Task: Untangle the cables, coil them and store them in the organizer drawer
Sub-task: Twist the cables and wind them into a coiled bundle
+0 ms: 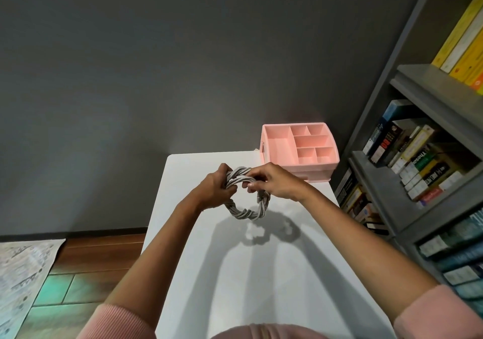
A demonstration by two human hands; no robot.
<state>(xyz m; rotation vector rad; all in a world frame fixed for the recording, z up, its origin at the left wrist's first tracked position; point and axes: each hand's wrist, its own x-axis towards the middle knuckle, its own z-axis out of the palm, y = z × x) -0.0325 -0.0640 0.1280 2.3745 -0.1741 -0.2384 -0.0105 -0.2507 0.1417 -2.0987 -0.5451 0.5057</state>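
Hands meet above the white worktop (pixel 261 273), both closed on one coil of pale grey cable (pixel 247 196). The cable is wound into a ring, its strands twisted around one another like rope, and it hangs in the air clear of the surface, its shadow falling on the worktop below and to the right. The left hand (pixel 215 189) wraps the upper left arc of the ring, its grip curled tight round the bundle. The right hand (pixel 274 182) holds the upper right arc, its grip pinching the strands between thumb and fingertips, with the lower fingers bent under the coil. Both forearms reach forward from pink ribbed sleeves (pixel 122 323) at the bottom edge.

At the far right corner of the worktop stands the pink organizer (pixel 299 145), well apart from the coil. Its top tray is divided into several open compartments, and a drawer front shows beneath, seemingly pushed in. A grey bookshelf (pixel 418 140) packed with books rises just beside it on the right. Behind is a dark grey wall, and to the left a wooden floor with a patterned rug (pixel 23 273).
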